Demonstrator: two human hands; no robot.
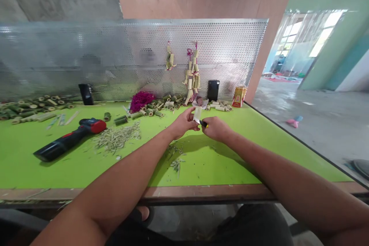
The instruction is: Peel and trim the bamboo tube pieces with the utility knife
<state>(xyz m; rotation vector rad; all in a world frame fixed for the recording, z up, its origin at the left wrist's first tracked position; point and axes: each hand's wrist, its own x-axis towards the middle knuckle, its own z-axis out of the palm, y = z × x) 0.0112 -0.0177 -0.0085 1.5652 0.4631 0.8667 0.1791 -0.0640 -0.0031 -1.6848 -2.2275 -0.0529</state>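
In the middle of the head view, my left hand point(183, 123) grips a short pale bamboo piece point(197, 113) held upright. My right hand point(216, 128) is closed round a black and yellow utility knife point(204, 123). Its blade meets the lower end of the bamboo. Both hands are above the green tabletop point(230, 165), with bamboo shavings point(178, 165) below them. Behind my hands lie several peeled bamboo pieces point(219, 108) and a brownish thing on a white scrap point(199, 102).
A black and red cordless tool point(72, 138) lies on the left beside a shavings pile point(118, 136). Green bamboo pieces point(31, 107) and magenta string point(142, 101) sit along the perforated metal panel point(115, 54). Bamboo figures point(192, 77) hang there. A red and gold container point(239, 96) stands at right.
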